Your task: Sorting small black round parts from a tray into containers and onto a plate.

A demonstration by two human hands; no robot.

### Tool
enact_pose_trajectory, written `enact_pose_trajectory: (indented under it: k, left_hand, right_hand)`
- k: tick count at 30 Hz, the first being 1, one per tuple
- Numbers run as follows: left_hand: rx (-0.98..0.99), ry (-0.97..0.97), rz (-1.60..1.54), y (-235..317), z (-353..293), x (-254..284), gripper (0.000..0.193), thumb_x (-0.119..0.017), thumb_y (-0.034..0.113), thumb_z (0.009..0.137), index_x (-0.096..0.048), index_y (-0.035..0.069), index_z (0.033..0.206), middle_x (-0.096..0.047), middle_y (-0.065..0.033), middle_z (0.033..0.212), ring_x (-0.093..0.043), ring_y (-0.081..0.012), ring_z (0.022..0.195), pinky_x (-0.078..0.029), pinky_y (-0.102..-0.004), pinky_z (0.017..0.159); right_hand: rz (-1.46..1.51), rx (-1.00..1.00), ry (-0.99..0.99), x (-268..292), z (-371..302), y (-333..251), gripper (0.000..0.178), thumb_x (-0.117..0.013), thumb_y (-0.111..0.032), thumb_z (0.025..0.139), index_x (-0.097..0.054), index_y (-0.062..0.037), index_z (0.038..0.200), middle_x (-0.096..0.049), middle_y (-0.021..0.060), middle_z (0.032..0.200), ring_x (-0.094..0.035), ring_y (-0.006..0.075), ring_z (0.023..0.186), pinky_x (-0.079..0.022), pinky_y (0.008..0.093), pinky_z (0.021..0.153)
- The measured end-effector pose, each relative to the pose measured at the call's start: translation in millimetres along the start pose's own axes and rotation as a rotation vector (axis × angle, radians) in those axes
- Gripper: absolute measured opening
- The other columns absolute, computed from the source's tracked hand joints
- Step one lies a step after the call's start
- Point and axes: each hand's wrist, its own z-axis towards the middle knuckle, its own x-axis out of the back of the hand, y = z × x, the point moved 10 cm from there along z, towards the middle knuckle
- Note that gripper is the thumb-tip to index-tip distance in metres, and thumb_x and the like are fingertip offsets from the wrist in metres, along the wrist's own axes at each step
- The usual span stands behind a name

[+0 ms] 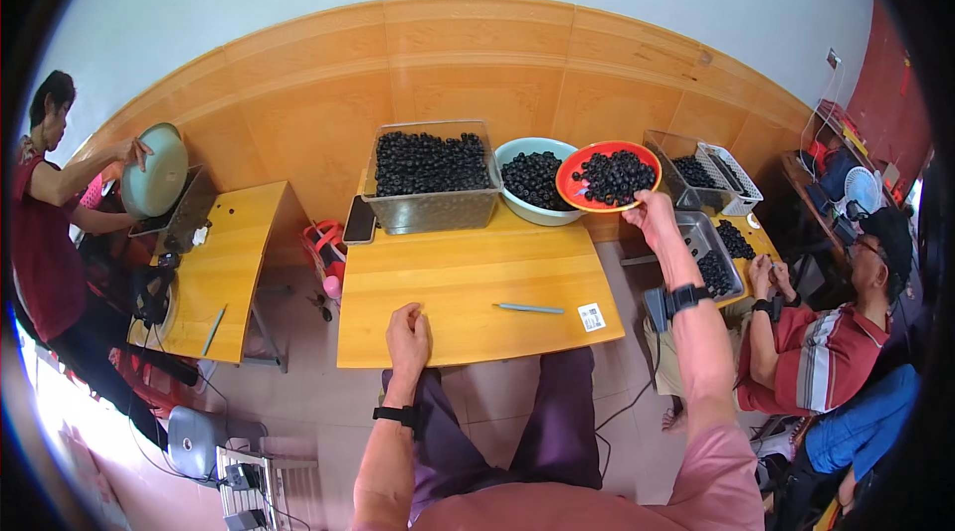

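Observation:
My right hand [655, 217] grips the near rim of a shallow red bowl [569, 189] with an orange edge. In the bowl lie many small, round, glossy black pieces [612, 176]. The bowl is raised at the table's far right corner, partly in front of a pale green basin [545, 216] that holds more such pieces. My left hand [407, 336] rests at the near edge of the yellow table [468, 277], its fingers curled in, with nothing visible in them. Left of the basin stands a clear plastic bin [438, 213] heaped with black pieces.
A pen [528, 308] and a white printed label [592, 317] lie on the table; a phone [360, 221] is by the bin. At left a standing person tilts a green basin [156, 171]. At right a seated person works beside a metal tray [731, 281].

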Motion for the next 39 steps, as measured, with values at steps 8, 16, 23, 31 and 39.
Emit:
enact_pose_trajectory:
  k: [8,16,23,31,39]
  left_hand:
    - [0.007,-0.002,-0.001,2,0,2,0.017,-0.064,0.001,0.092,-0.07,-0.002,0.107,-0.069,-0.0182,0.094,-0.069,-0.0298,0.084,-0.055,-0.0378,0.077]
    - [-0.022,-0.003,0.0,12,1,-8,0.013,-0.064,0.001,0.092,-0.072,-0.002,0.101,-0.069,-0.0196,0.093,-0.068,-0.0331,0.085,-0.054,-0.0386,0.076]
    - [-0.002,0.007,0.049,8,-3,3,0.012,-0.063,0.0,0.091,-0.073,-0.001,0.099,-0.07,-0.021,0.094,-0.069,-0.0369,0.087,-0.054,-0.0406,0.079]
    - [-0.056,0.036,0.064,8,-5,3,0.01,-0.065,0.002,0.092,-0.071,-0.002,0.099,-0.069,-0.0178,0.09,-0.068,-0.0297,0.078,-0.054,-0.0363,0.073]
    - [-0.045,0.035,0.044,10,-4,3,0.011,-0.064,0.0,0.091,-0.072,-0.001,0.099,-0.069,-0.0197,0.092,-0.069,-0.0348,0.083,-0.054,-0.0397,0.075]
  right_hand:
    - [-0.296,0.025,0.18,-19,61,-8,0.017,-0.054,-0.005,0.09,-0.065,0.0071,0.097,-0.069,0.0154,0.084,-0.068,0.0238,0.061,-0.061,0.0322,0.051]
    - [-0.834,0.142,0.295,-24,95,-22,0.045,-0.063,-0.022,0.087,-0.059,0.007,0.121,-0.073,0.0271,0.096,-0.073,0.0312,0.058,-0.06,0.0412,0.065]
    - [-1.252,0.364,0.314,-105,67,-38,0.037,-0.063,-0.018,0.088,-0.053,0.0013,0.118,-0.07,0.0343,0.1,-0.07,0.0496,0.095,-0.056,0.0546,0.086]
    - [-1.399,0.563,0.207,-125,72,-29,0.026,-0.062,-0.005,0.086,-0.051,-0.0009,0.109,-0.069,0.034,0.096,-0.069,0.052,0.092,-0.056,0.0584,0.081]
    - [-1.388,0.889,0.254,-119,56,-50,0.022,-0.06,-0.002,0.087,-0.05,-0.0024,0.107,-0.07,0.0298,0.088,-0.069,0.0501,0.085,-0.056,0.0588,0.075]
